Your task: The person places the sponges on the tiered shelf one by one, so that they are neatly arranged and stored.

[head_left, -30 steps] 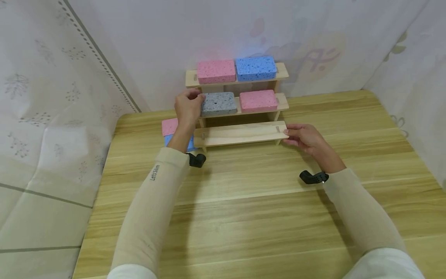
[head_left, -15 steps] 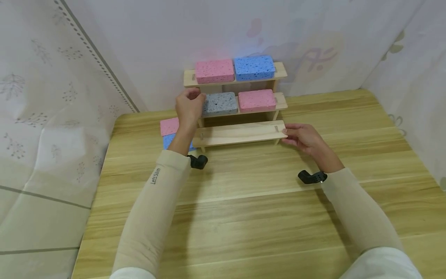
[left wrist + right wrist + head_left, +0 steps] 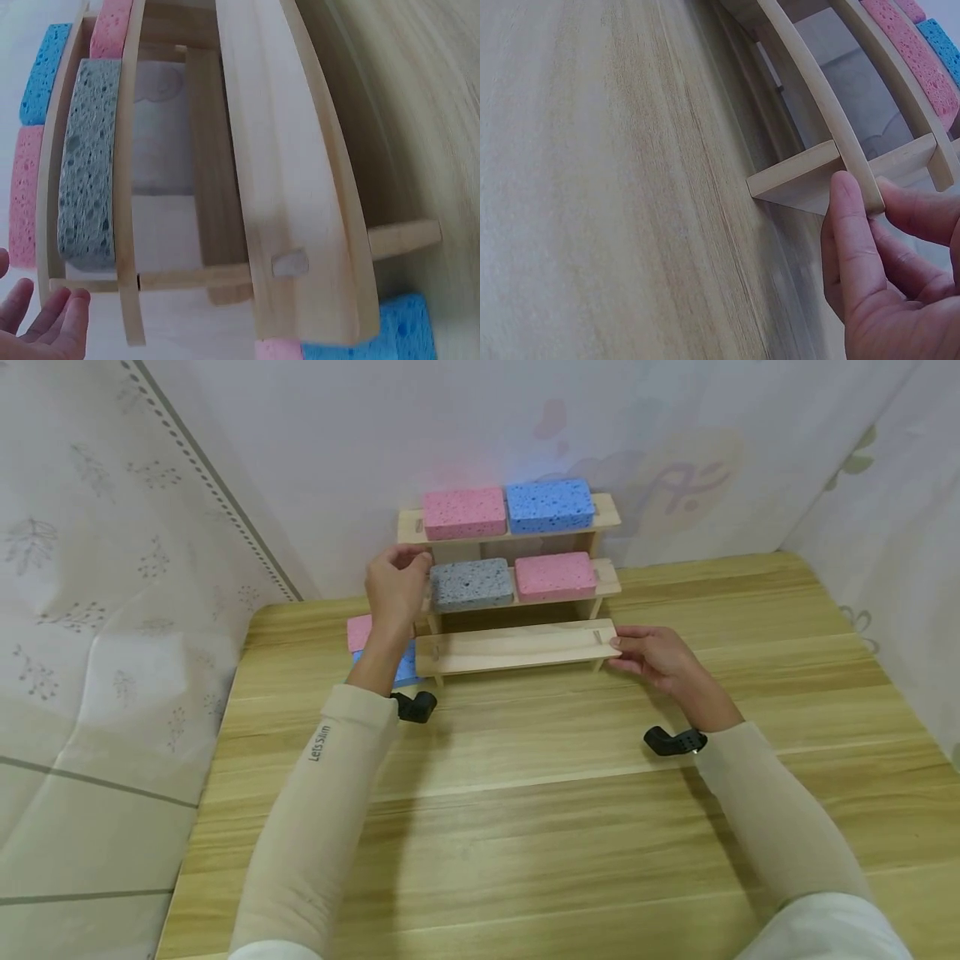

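Observation:
A three-tier wooden rack stands toward the back of the table. On its middle tier lie a grey sponge and, to the right, a pink sponge. The top tier bears another pink sponge beside a blue sponge; the lowest is bare. My left hand is just off the grey sponge's left end, its fingers relaxed and holding nothing in the left wrist view. With thumb and fingers, my right hand pinches the lowest tier's right end.
Left of the rack, a pink sponge and a blue sponge lie on the wooden table, partly hidden by my left arm. A pale patterned cloth hangs close behind the rack.
My left hand has let go of the grey sponge and drawn slightly left. The grey sponge stays on the middle tier. My right hand keeps its grip on the rack.

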Action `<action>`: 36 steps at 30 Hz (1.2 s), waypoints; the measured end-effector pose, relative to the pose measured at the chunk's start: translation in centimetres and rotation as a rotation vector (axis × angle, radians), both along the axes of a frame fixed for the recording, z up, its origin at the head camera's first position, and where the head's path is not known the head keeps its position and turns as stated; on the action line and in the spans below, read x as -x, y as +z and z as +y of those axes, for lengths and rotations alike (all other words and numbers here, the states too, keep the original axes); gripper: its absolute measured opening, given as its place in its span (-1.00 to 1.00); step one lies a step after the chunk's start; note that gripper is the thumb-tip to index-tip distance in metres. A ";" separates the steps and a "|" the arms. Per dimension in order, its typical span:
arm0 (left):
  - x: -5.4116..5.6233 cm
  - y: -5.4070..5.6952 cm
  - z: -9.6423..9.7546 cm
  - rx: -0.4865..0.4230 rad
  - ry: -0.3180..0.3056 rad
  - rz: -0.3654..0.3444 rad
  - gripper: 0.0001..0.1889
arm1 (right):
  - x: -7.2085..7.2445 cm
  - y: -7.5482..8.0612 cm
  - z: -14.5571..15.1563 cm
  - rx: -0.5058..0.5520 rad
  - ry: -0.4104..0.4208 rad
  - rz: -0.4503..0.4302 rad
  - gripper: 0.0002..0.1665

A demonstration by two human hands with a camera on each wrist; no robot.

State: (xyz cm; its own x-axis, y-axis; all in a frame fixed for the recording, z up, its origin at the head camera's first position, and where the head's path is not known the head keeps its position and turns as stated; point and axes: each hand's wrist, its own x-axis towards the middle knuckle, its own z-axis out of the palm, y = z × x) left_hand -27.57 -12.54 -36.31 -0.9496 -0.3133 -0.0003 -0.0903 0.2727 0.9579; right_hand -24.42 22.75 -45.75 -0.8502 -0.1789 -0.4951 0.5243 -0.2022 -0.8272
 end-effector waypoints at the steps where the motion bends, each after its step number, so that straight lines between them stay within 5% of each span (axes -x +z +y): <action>1: 0.0 0.1 -0.2 0.000 0.003 0.005 -0.75 | 0.0 0.0 0.0 0.004 0.000 -0.001 -0.30; 17: -2.1 1.3 -4.5 0.058 0.084 0.018 -0.74 | 0.5 -0.2 -0.1 -0.054 0.003 0.015 -0.32; 36: -5.2 -0.9 -8.7 0.207 0.047 -0.113 -0.64 | 0.1 0.2 0.1 -0.014 0.028 0.000 -0.28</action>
State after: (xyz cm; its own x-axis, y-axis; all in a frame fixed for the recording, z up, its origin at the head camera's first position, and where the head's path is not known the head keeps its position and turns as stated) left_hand -22.39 -21.22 -37.17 -0.9316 -0.3616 -0.0373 -0.2112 0.4549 0.8651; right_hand -24.55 22.84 -45.57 -0.8451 -0.1957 -0.4975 0.5293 -0.1758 -0.8300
